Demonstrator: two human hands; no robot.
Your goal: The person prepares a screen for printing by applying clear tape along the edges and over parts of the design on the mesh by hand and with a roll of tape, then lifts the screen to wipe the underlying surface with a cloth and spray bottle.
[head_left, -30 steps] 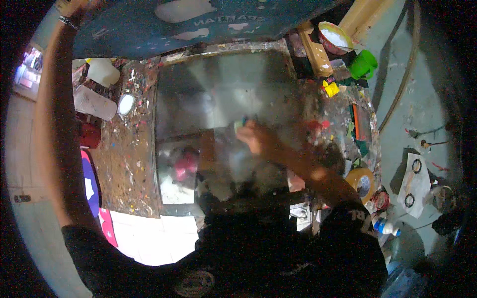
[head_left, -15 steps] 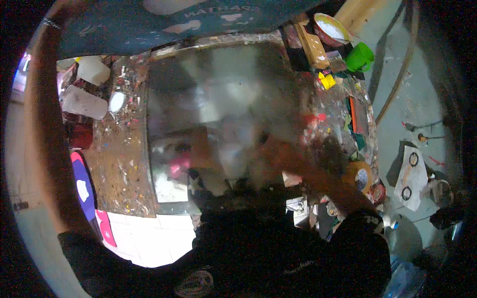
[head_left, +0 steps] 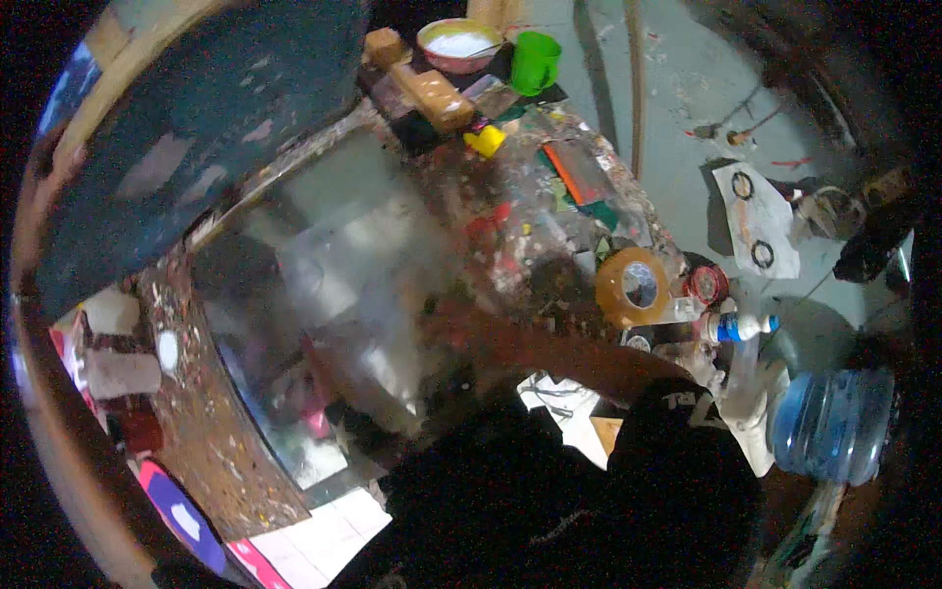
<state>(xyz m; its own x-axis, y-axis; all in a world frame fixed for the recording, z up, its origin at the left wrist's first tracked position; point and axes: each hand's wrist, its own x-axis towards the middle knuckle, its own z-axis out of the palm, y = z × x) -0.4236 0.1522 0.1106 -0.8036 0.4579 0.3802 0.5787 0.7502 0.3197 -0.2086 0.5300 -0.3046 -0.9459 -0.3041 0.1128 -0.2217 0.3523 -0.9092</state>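
A large shiny sheet [head_left: 324, 294] lies on a paint-spattered table [head_left: 206, 442]. My right forearm reaches from the lower right across the table, and my right hand [head_left: 442, 316] is a blur at the sheet's right edge. What it holds cannot be made out. My left arm [head_left: 31, 373] runs up the left rim toward a big dark blue board [head_left: 196, 128] standing behind the sheet. The left hand is lost in blur and shadow there.
On the table's right end are a brown tape roll [head_left: 633, 285], a red lid [head_left: 706, 285], a yellow piece [head_left: 486, 140], a wooden block [head_left: 432, 93], a bowl of white paint [head_left: 458, 41] and a green cup [head_left: 535, 61]. A blue water jug [head_left: 834, 422] stands on the floor.
The view has swung and tilted, so the table now lies diagonally. My right hand has slid from the sheet's middle toward its right edge. The left arm stays raised.
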